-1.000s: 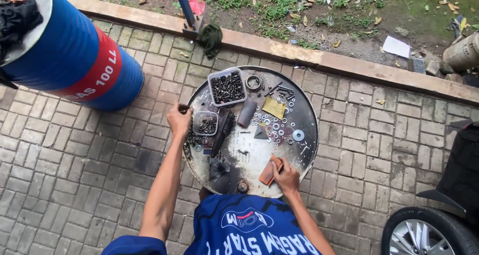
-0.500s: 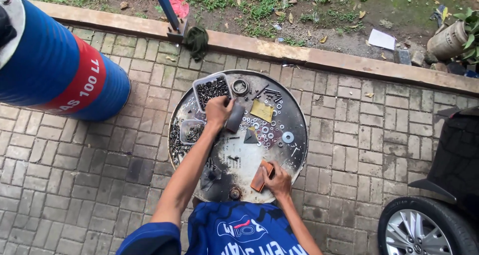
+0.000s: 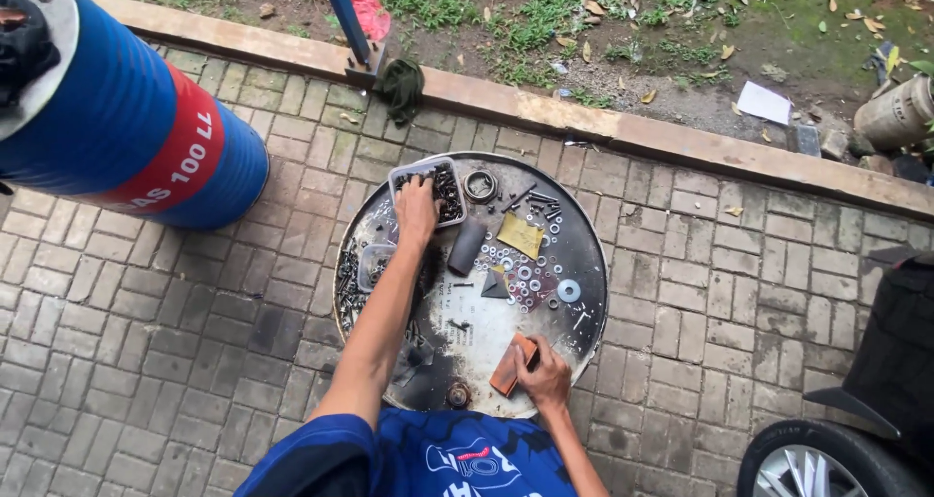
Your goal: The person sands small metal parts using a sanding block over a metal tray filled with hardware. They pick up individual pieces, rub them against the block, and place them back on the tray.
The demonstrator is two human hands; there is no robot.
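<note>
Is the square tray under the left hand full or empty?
Partly full. The clear square tray holds a dark heap of small metal parts, and the left hand reaches into it.

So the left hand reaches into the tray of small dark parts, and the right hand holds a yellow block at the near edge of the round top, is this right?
Not quite: in the head view the block under the right hand is reddish-brown, not yellow. The left hand does reach into the tray on the round top.

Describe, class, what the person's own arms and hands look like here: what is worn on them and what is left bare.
Both arms are bare from the short sleeves down. The left hand and right hand wear no gloves; no watch, ring or band shows. The short-sleeved shirt is bright blue with a white-and-red printed chest emblem.
</note>
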